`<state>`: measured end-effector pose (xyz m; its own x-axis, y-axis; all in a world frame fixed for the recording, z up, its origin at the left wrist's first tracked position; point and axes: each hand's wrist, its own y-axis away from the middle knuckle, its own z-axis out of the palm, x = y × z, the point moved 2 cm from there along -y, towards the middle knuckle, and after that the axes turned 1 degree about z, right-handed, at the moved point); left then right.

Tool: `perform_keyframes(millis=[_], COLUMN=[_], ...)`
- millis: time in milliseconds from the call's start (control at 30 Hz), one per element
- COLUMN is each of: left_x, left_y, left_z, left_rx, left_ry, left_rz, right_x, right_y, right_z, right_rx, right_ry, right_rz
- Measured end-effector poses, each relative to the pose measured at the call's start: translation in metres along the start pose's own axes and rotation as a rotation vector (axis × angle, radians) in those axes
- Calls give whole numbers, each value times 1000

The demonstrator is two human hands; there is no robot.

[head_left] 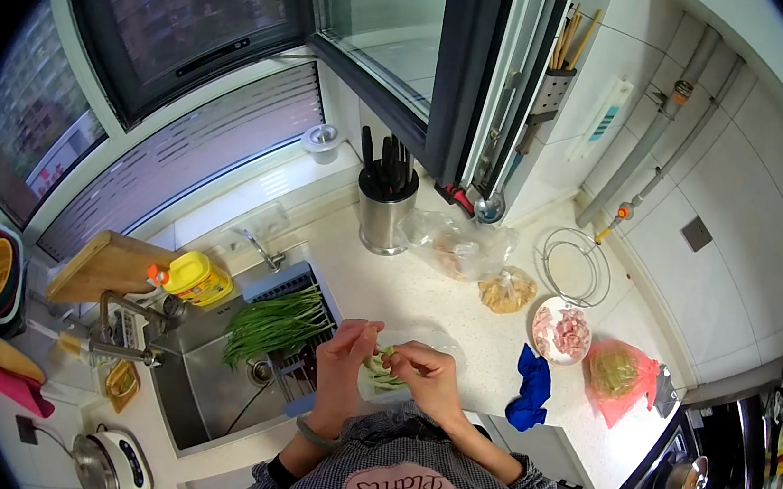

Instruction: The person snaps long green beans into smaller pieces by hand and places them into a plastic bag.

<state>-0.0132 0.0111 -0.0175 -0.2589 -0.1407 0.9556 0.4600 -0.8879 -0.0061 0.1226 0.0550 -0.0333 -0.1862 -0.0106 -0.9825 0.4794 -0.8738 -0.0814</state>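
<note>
My left hand (pixel 343 359) and my right hand (pixel 430 378) are close together over the counter, fingers pinched. Between their fingertips is a small pale green vegetable piece (pixel 387 353), perhaps a bean pod; its exact kind is hard to make out. Just below them, several similar pale green pieces (pixel 381 377) lie in what looks like a clear plastic bag (pixel 395 396), partly hidden by my hands. A bunch of long green stalks (pixel 276 324) rests left of my left hand, on a blue-grey drain basket (pixel 298 407) across the sink.
The steel sink (pixel 195 386) is at left, with a yellow bottle (pixel 199 280) behind it. A knife block (pixel 385 210) stands at the back. To the right are a plate of cut meat (pixel 562 331), a blue cloth-like bundle (pixel 530 389), a red bag (pixel 621 376) and the stove (pixel 664 464).
</note>
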Motion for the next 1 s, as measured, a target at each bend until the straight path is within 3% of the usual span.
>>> perform_keyframes(millis=[33,133,267,433,633,767,833,1000], left_x=[-3,-12,-6,2,22,29,26,18], left_y=[-2,-2,-14,-23,-30,-29,-29,-25], left_z=[-2,-8,-18,-31,-60,-73,-78,-82], left_rx=[7,10,-26,98,73,148,154,115], left_ry=[143,359,579,862,946,921,920,909], left_rz=[-122,-215,-224,-211,-85,-30,-30,-26], right_x=[0,0,4,18,42,39,41,59], right_y=[0,1,4,12,20,12,7,-34], right_z=[0,-1,-9,-28,-81,-100,-103,-101], right_rx=[-3,-38,-33,-35,95,202,172,196], right_ry=[0,126,152,163,104,-1,100,-47], right_rz=[1,-42,2,31,10,125,360,438])
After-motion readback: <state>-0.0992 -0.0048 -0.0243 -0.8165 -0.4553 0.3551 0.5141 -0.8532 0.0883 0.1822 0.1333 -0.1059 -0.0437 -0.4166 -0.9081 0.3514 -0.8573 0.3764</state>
